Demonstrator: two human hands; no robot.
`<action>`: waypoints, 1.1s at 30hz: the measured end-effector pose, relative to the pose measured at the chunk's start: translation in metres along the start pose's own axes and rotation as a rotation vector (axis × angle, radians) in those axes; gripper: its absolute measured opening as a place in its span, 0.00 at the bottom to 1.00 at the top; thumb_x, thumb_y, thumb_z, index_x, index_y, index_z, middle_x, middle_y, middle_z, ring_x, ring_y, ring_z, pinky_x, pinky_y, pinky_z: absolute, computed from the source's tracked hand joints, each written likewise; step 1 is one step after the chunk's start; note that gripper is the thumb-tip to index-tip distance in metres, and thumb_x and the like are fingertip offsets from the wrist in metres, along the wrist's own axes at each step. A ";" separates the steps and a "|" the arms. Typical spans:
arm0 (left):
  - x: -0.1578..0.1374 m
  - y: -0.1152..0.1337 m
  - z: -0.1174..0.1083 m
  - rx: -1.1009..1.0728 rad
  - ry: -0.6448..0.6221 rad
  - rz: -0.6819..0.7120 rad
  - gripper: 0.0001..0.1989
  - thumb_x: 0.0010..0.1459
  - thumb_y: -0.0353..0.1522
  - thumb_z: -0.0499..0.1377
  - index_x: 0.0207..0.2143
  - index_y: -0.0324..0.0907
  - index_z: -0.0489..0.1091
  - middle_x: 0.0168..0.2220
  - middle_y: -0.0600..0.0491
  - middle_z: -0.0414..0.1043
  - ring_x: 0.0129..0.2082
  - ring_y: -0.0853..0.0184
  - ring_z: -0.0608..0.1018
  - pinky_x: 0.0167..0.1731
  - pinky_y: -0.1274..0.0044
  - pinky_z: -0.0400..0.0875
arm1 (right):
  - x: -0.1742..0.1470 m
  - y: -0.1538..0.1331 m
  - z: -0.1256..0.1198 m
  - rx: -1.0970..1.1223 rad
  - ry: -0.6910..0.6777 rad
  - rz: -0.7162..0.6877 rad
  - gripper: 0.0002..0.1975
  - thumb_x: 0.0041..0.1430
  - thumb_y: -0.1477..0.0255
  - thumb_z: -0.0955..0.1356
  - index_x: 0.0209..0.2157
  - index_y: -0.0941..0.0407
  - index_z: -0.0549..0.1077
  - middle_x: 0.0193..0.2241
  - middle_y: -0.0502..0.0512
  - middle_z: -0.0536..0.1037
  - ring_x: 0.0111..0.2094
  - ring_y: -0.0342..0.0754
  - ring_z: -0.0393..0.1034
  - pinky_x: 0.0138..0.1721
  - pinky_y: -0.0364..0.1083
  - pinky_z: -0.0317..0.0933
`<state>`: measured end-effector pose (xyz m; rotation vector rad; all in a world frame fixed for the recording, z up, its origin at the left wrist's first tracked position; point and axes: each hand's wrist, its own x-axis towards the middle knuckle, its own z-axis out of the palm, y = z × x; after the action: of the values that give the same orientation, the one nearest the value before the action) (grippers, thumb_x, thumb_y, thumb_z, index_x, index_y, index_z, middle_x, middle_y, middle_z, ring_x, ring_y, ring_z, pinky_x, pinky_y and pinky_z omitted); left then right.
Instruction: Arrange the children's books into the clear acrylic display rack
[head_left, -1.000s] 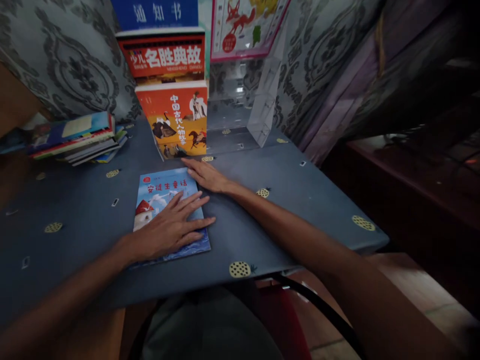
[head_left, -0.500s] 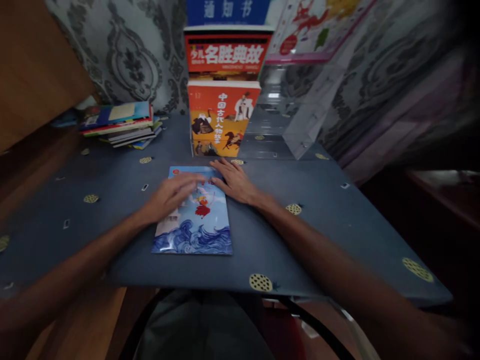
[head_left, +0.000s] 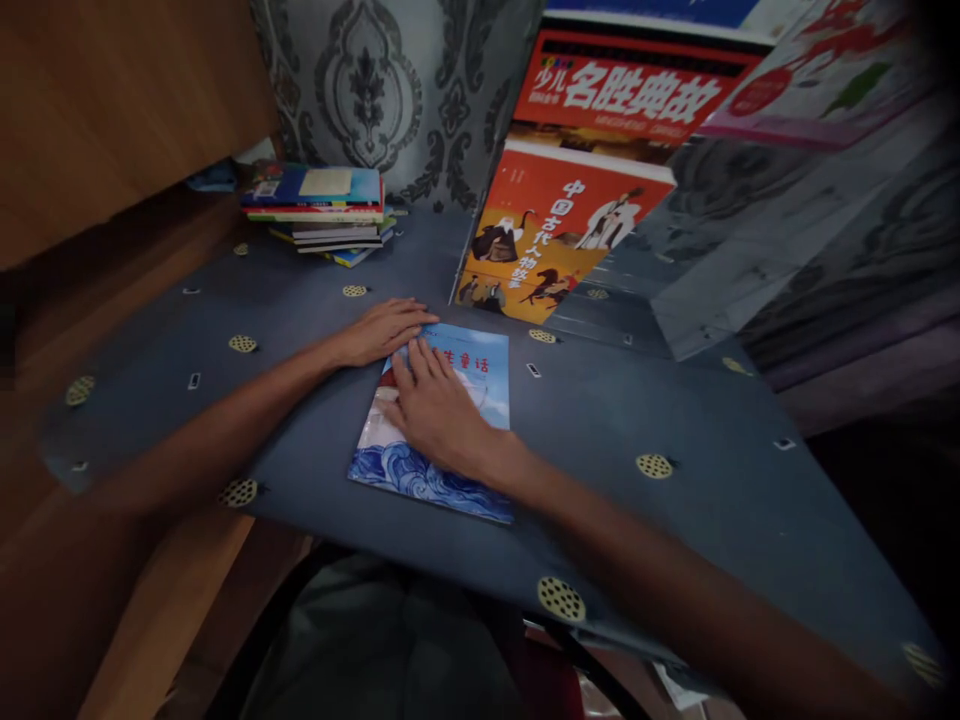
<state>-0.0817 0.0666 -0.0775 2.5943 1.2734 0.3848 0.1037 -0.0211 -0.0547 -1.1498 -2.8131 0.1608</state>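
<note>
We are looking down at a blue book (head_left: 420,480) that is lying flat, cover up, on the table (head_left: 300,460), just inside its near edge. Its long axis is running from that near edge toward the back edge; the end with the red title is pointing away from us, and the blue waves are facing our side. Our right hand (head_left: 435,410) is lying palm down across the left and middle of the cover, its fingers long and a little apart, pointing at the book's far left corner and hiding part of the title. Our left hand (head_left: 382,332) is resting flat at that same corner, fingers stretched and close together — we are not able to tell how much of it is on the cover. The two hands are nearly meeting there, and neither is gripping anything. Toward the back edge, a clear stand (head_left: 705,285) is holding up an orange book (head_left: 551,240) and a red book (head_left: 622,95) above it. Further left — near the back edge too — a stack of books (head_left: 322,210) is sitting before the patterned curtain (head_left: 371,90).
</note>
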 end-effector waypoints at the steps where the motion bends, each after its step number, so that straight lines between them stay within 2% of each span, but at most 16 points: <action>1: 0.000 0.000 0.000 0.002 -0.003 -0.007 0.27 0.73 0.43 0.40 0.66 0.44 0.63 0.68 0.43 0.62 0.69 0.57 0.61 0.67 0.59 0.51 | -0.003 -0.012 0.000 0.006 -0.007 -0.003 0.35 0.71 0.59 0.62 0.66 0.74 0.60 0.69 0.80 0.53 0.72 0.67 0.44 0.70 0.63 0.43; 6: 0.001 0.001 0.001 0.027 0.003 -0.013 0.27 0.73 0.42 0.40 0.66 0.43 0.63 0.68 0.44 0.62 0.69 0.58 0.62 0.67 0.60 0.52 | -0.026 -0.045 0.003 0.034 -0.007 -0.196 0.33 0.72 0.56 0.60 0.65 0.68 0.63 0.69 0.71 0.58 0.72 0.62 0.46 0.72 0.61 0.42; 11: -0.001 0.005 -0.001 0.051 0.002 -0.027 0.27 0.73 0.42 0.39 0.66 0.43 0.63 0.68 0.44 0.62 0.70 0.59 0.61 0.67 0.59 0.52 | -0.046 -0.047 0.011 0.005 0.057 -0.344 0.29 0.72 0.58 0.61 0.65 0.62 0.63 0.69 0.66 0.60 0.71 0.58 0.49 0.71 0.62 0.45; 14: -0.001 0.006 -0.002 0.043 -0.008 -0.028 0.28 0.73 0.43 0.39 0.66 0.42 0.63 0.68 0.44 0.62 0.70 0.58 0.60 0.67 0.60 0.52 | -0.059 -0.042 0.011 0.027 0.075 -0.385 0.28 0.73 0.59 0.61 0.66 0.60 0.62 0.69 0.65 0.60 0.71 0.58 0.50 0.70 0.62 0.47; 18: -0.001 0.004 -0.002 0.032 0.004 -0.014 0.29 0.73 0.44 0.39 0.65 0.42 0.63 0.68 0.44 0.62 0.69 0.58 0.62 0.67 0.60 0.53 | -0.076 -0.034 0.007 0.057 0.104 -0.372 0.30 0.71 0.55 0.61 0.66 0.58 0.61 0.69 0.66 0.60 0.72 0.58 0.48 0.70 0.63 0.46; 26: -0.001 0.006 -0.002 0.040 0.002 -0.030 0.29 0.72 0.45 0.39 0.66 0.42 0.63 0.68 0.43 0.62 0.69 0.58 0.62 0.67 0.59 0.53 | -0.100 -0.019 0.005 0.098 0.050 -0.269 0.34 0.69 0.52 0.62 0.68 0.58 0.58 0.70 0.65 0.57 0.73 0.60 0.43 0.71 0.66 0.41; 33: -0.002 0.008 -0.002 0.044 0.014 -0.040 0.30 0.72 0.45 0.38 0.65 0.40 0.64 0.68 0.43 0.63 0.69 0.58 0.62 0.68 0.60 0.53 | -0.112 -0.007 -0.001 0.134 0.014 -0.199 0.34 0.68 0.53 0.65 0.67 0.58 0.61 0.70 0.64 0.58 0.72 0.61 0.45 0.70 0.68 0.44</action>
<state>-0.0771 0.0604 -0.0732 2.6026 1.3509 0.3725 0.1786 -0.1048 -0.0588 -0.8355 -2.8321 0.3176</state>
